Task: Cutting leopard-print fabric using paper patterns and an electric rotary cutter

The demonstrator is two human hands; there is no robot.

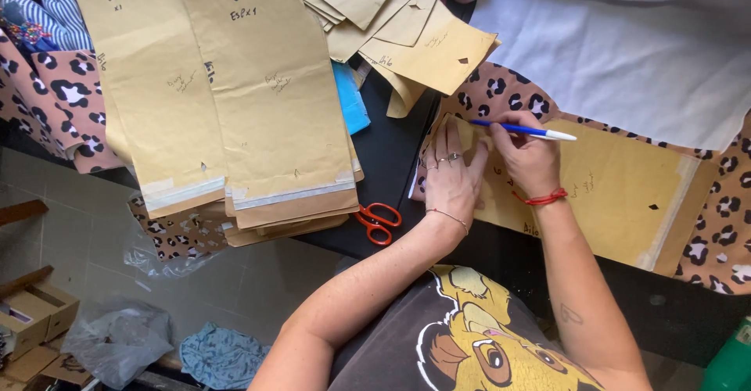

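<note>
A brown paper pattern piece [618, 195] lies flat on leopard-print fabric [501, 90] spread across the dark desk [387, 152], so its edge can be followed directly onto the cloth. The left hand [452, 176] rests on the piece's left corner with fingers spread and flat, gripping nothing, which looks meant to pin the paper so it cannot slide. The right hand [530, 160] is closed around a blue-and-white pen [524, 130], held nearly level with its blue end over the pattern's upper edge, close beside the left fingertips, where the pinning steadies the line being traced.

Orange-handled scissors [378, 220] lie just left of the left wrist, within easy reach. Further left, long brown pattern pieces [266, 86] hang stacked over the desk's edge, and smaller ones [415, 31] fan out above, parked clear of the working area. White cloth [626, 47] covers the upper right.
</note>
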